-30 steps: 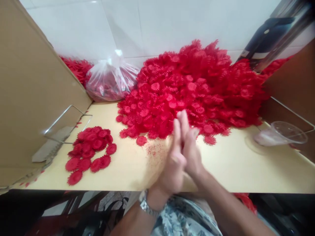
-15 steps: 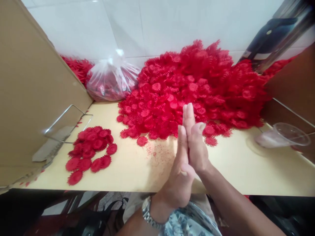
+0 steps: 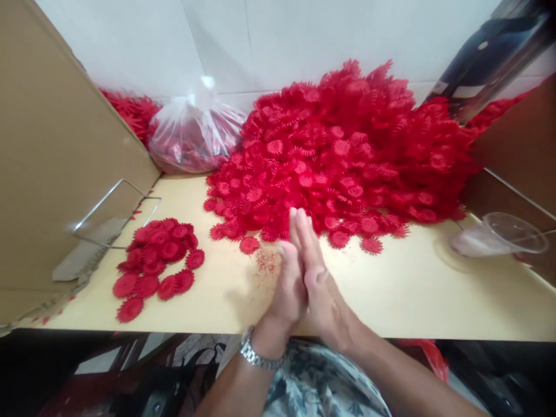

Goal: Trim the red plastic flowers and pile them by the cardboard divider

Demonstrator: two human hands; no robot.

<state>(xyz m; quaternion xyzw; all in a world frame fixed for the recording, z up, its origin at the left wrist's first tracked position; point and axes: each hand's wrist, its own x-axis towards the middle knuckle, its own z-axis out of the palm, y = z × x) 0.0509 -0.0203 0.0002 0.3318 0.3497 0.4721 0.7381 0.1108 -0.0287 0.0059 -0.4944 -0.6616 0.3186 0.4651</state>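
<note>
My left hand (image 3: 289, 292) and my right hand (image 3: 324, 289) press palm to palm above the near middle of the table, fingers straight and pointing away from me. Anything between the palms is hidden. On my left wrist is a metal-band watch (image 3: 263, 353). Just beyond the fingertips rises a big heap of red, fringed, disc-shaped pieces (image 3: 317, 156). To the left lies a small group of similar red discs (image 3: 160, 255), thicker and more compact. Red crumbs (image 3: 267, 260) are scattered on the table beside my left hand.
A tied clear plastic bag (image 3: 197, 133) with red contents stands at the back left. Cardboard panels (image 3: 65, 116) flank the pale table (image 3: 412, 289). A see-through plastic cup (image 3: 499, 234) lies tipped at the right, near a bent metal wire (image 3: 516, 191).
Both hands have moved left and toward me, palms still together. They have slid against each other: the right hand's fingers now lie further forward beside the left's. The heaps look the same.
</note>
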